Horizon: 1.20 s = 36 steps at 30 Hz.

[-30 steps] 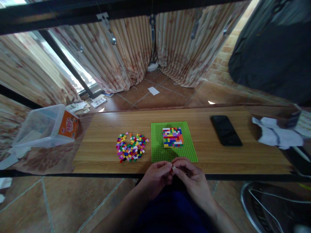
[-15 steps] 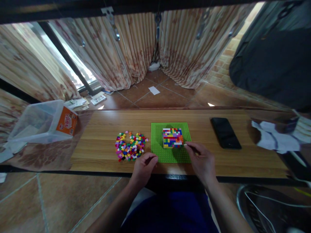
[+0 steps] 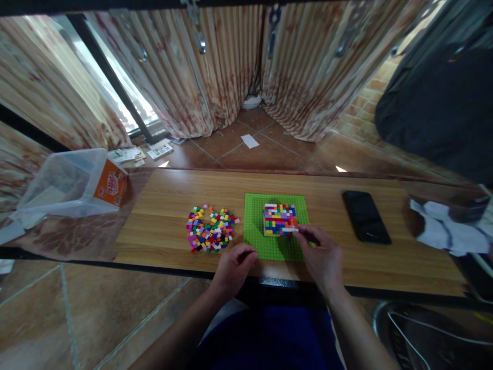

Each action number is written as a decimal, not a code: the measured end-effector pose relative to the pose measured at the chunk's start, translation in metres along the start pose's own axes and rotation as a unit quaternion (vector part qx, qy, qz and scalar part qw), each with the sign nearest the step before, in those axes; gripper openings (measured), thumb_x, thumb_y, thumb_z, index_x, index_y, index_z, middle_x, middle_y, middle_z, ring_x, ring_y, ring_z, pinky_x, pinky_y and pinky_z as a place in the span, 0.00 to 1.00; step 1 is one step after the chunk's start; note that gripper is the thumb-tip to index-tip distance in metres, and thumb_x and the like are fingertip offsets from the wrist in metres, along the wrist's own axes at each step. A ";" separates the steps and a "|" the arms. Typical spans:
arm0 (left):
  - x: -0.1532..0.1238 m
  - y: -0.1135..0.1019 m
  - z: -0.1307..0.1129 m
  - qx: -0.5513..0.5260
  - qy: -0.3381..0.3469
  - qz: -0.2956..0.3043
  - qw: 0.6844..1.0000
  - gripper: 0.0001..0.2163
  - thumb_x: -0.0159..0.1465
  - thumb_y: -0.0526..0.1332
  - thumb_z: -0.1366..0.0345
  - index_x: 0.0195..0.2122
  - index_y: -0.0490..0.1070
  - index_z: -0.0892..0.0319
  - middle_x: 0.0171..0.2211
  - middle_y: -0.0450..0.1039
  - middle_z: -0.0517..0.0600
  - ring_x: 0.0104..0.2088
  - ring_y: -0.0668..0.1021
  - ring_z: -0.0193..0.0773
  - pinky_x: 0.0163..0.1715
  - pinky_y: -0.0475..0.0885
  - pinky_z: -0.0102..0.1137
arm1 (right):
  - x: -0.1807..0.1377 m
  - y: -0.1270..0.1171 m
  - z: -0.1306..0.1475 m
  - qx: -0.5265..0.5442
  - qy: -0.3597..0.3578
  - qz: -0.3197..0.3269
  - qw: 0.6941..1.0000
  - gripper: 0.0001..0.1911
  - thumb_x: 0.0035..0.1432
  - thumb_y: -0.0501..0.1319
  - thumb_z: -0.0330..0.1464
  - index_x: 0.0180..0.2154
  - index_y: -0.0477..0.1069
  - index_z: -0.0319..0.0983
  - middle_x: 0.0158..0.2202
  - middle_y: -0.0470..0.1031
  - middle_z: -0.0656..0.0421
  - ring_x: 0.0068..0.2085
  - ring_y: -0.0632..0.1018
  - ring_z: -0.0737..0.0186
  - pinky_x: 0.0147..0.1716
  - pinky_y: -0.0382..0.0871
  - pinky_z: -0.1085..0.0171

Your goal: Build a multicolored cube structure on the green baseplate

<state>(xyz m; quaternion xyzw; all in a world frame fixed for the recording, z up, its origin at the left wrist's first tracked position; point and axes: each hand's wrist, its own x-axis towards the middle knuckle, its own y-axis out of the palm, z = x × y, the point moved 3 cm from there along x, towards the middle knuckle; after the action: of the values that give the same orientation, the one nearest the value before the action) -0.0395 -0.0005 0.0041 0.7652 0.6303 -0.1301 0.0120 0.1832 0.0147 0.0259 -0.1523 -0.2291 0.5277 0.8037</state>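
Block of small mixed-colour bricks (image 3: 279,220) near the middle of the frame, sitting on a green plate (image 3: 252,226); green studs show on every side of it. Right hand (image 3: 323,254) at the block's lower right corner, thumb and forefinger close together there; cannot tell whether they are clamped on a brick or only touching. Left hand (image 3: 233,270) just beside the plate's lower left corner, fingers curled in, thumb near the forefinger; grip hidden, so cannot tell if the tips meet.

Loose bricks (image 3: 211,234) left of the plate, spread in a rough patch with a gap in its upper part. All on a wood-grain worktop (image 3: 162,200). Black phone (image 3: 366,217) lying right of the plate, well apart. Rumpled white papers (image 3: 442,226) at right of frame.

Far left: clear plastic box (image 3: 73,185), orange label (image 3: 111,182) facing right. Upper frame: patterned curtains (image 3: 227,67), white sheet (image 3: 250,141) on the tiled floor (image 3: 208,146) below. Dark cloth (image 3: 435,103) upper right.
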 end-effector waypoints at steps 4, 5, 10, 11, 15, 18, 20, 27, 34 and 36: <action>0.000 0.000 -0.004 -0.005 -0.008 -0.004 1.000 0.09 0.61 0.63 0.59 0.30 0.77 0.58 0.25 0.72 0.47 0.28 0.72 0.34 0.30 0.64 0.27 | -0.001 -0.001 -0.006 0.016 0.023 0.004 1.000 0.17 0.54 0.66 0.45 0.38 0.79 0.39 0.37 0.82 0.54 0.35 0.81 0.57 0.38 0.76 0.58; 0.000 0.000 -0.006 -0.001 -0.007 -0.004 1.000 0.08 0.61 0.63 0.59 0.29 0.77 0.58 0.25 0.72 0.47 0.28 0.72 0.34 0.30 0.64 0.27 | -0.002 -0.002 -0.007 0.029 0.037 0.000 0.999 0.18 0.54 0.66 0.46 0.38 0.78 0.39 0.37 0.82 0.54 0.36 0.81 0.57 0.38 0.76 0.58; 0.000 0.000 -0.011 0.016 -0.004 0.003 1.000 0.08 0.62 0.62 0.61 0.29 0.76 0.58 0.23 0.71 0.46 0.28 0.72 0.35 0.30 0.64 0.27 | 0.002 0.000 -0.014 0.102 0.113 -0.029 0.988 0.19 0.55 0.64 0.46 0.38 0.78 0.38 0.34 0.82 0.54 0.34 0.81 0.58 0.36 0.76 0.59; 0.000 0.000 -0.010 0.013 -0.004 0.002 1.000 0.08 0.61 0.62 0.61 0.29 0.76 0.58 0.23 0.71 0.46 0.28 0.71 0.35 0.30 0.64 0.27 | 0.002 0.001 -0.014 0.110 0.117 -0.029 0.987 0.19 0.54 0.65 0.46 0.38 0.78 0.38 0.34 0.82 0.54 0.34 0.81 0.58 0.36 0.76 0.59; 0.000 0.000 -0.009 0.002 -0.005 -0.001 1.000 0.07 0.61 0.63 0.61 0.29 0.76 0.57 0.23 0.71 0.46 0.27 0.71 0.34 0.30 0.63 0.27 | 0.004 0.008 -0.015 0.127 0.114 -0.024 0.985 0.19 0.52 0.67 0.46 0.38 0.79 0.38 0.36 0.82 0.53 0.37 0.81 0.57 0.39 0.77 0.58; 0.000 -0.001 -0.012 0.021 0.003 0.004 1.000 0.07 0.61 0.62 0.62 0.29 0.76 0.57 0.24 0.72 0.46 0.27 0.71 0.34 0.31 0.64 0.27 | 0.003 0.010 -0.016 0.126 0.114 -0.031 0.985 0.20 0.51 0.67 0.47 0.37 0.79 0.38 0.35 0.82 0.53 0.36 0.81 0.57 0.38 0.77 0.58; 0.000 -0.001 -0.014 0.033 0.007 0.007 0.999 0.07 0.62 0.61 0.62 0.29 0.76 0.58 0.24 0.72 0.46 0.28 0.72 0.34 0.31 0.64 0.27 | 0.004 0.010 -0.016 0.121 0.113 -0.033 0.986 0.19 0.52 0.66 0.47 0.37 0.79 0.38 0.35 0.82 0.53 0.36 0.81 0.57 0.37 0.77 0.58; 0.000 0.000 -0.014 0.032 0.003 0.008 0.999 0.07 0.62 0.61 0.63 0.29 0.76 0.58 0.25 0.72 0.46 0.28 0.72 0.34 0.32 0.65 0.27 | 0.007 0.011 -0.012 0.118 0.123 -0.037 0.985 0.19 0.50 0.67 0.46 0.35 0.79 0.38 0.34 0.82 0.54 0.36 0.81 0.57 0.38 0.76 0.58; -0.001 0.001 -0.010 0.027 -0.014 -0.001 1.000 0.08 0.62 0.62 0.61 0.30 0.77 0.57 0.25 0.74 0.48 0.29 0.74 0.35 0.31 0.67 0.27 | 0.006 0.013 -0.013 0.126 0.115 -0.026 0.985 0.17 0.51 0.67 0.45 0.36 0.79 0.37 0.35 0.82 0.53 0.36 0.81 0.57 0.39 0.76 0.58; 0.000 0.001 -0.008 0.019 -0.014 -0.006 1.000 0.08 0.61 0.63 0.60 0.30 0.78 0.58 0.26 0.75 0.48 0.29 0.75 0.35 0.31 0.68 0.27 | 0.008 0.012 -0.013 0.132 0.117 -0.016 0.984 0.17 0.51 0.67 0.45 0.36 0.79 0.37 0.35 0.82 0.53 0.36 0.81 0.57 0.39 0.76 0.58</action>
<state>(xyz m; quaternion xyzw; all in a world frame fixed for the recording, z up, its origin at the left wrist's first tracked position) -0.0371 0.0006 0.0116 0.7596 0.6321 -0.1530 0.0056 0.1832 0.0270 0.0109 -0.1018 -0.0636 0.5192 0.8462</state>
